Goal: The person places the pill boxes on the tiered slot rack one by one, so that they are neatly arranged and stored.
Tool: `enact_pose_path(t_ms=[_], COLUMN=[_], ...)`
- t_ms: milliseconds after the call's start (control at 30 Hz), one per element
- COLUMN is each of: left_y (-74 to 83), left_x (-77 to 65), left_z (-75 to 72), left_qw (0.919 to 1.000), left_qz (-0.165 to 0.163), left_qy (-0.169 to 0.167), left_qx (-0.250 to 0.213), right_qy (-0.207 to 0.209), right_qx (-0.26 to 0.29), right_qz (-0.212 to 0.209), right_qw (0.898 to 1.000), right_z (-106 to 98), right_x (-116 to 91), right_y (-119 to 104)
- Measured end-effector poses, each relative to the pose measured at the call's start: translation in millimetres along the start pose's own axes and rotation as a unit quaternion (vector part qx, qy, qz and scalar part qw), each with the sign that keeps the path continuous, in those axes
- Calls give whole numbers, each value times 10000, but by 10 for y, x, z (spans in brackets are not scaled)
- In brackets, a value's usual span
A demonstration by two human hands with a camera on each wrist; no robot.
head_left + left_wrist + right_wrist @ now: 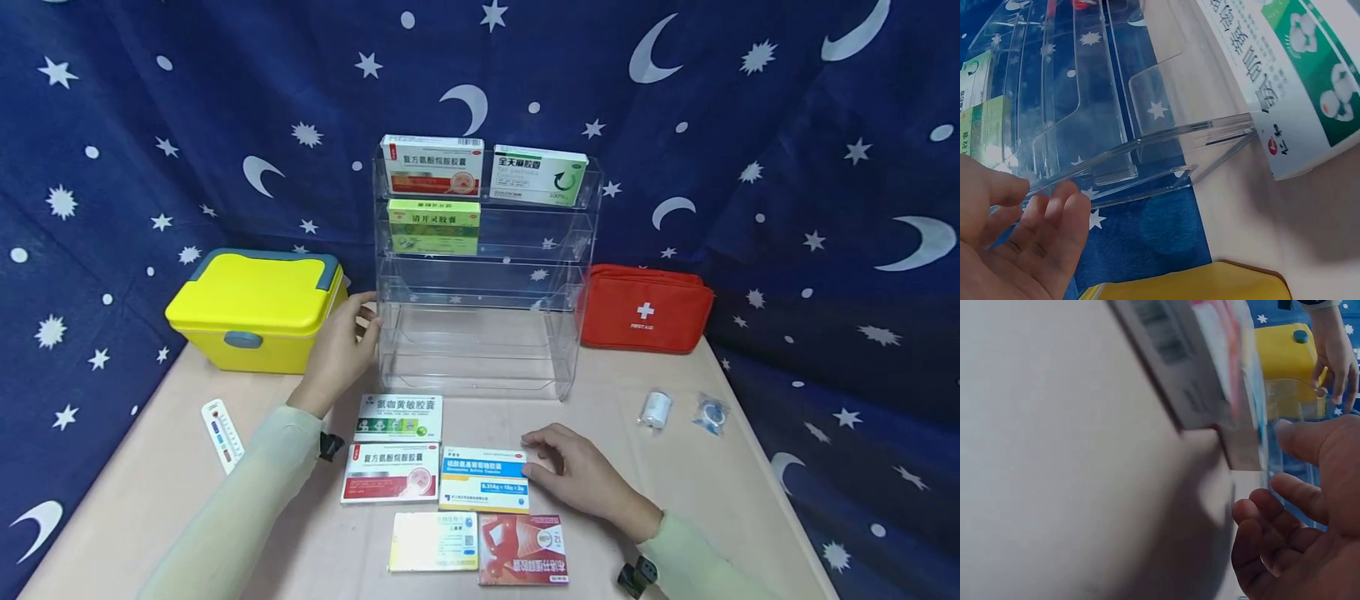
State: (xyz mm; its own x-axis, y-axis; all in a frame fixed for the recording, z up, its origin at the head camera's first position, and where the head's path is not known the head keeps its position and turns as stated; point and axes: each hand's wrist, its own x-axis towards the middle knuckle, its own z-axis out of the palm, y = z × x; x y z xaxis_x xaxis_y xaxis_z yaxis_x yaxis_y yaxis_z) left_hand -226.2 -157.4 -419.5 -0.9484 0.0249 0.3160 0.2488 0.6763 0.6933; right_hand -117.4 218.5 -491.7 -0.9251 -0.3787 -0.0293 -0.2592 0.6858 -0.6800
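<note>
My left hand [344, 343] is at the left side of a clear tiered rack [472, 387], its thumb and fingertips right at the side panel's edge in the left wrist view. Beside a blue, white and yellow capsule box [483, 492] is my right hand [577, 475], fingers loosely bent and the thumb tip at the box's right edge. Left of that box lies a red-and-white capsule box [390, 473], with a green-and-white one [398, 418] above it. Nearer me lie a pale yellow box [433, 542] and a red box [522, 550].
The rack's upper tiers carry a red-and-white box [432, 169], a white-and-green box [537, 177] and a yellow-green box [433, 227]. A yellow case [255, 312] and a red first aid pouch [647, 310] flank it. A thermometer card [222, 435], a bandage roll [656, 411] and a small wrapped item [710, 415] lie outward.
</note>
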Motion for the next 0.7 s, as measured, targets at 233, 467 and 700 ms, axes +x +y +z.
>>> enact_pose_path(t_ms=[233,467,700], left_y=[12,13,24], left_x=[38,36,34], left_z=[-19,-31,-22], left_qw=[9997,9998,9997], left_qz=[-139,-207,-228], left_qy=[61,18,-51], left_qx=[-180,-68,-71], right_qy=[-98,-96,-173], right_qx=[-75,-130,-50], right_qz=[95,18,63], right_qw=[9999,9999,9998], right_z=[85,123,124], right_x=[-88,-64,-56], right_y=[39,33,4])
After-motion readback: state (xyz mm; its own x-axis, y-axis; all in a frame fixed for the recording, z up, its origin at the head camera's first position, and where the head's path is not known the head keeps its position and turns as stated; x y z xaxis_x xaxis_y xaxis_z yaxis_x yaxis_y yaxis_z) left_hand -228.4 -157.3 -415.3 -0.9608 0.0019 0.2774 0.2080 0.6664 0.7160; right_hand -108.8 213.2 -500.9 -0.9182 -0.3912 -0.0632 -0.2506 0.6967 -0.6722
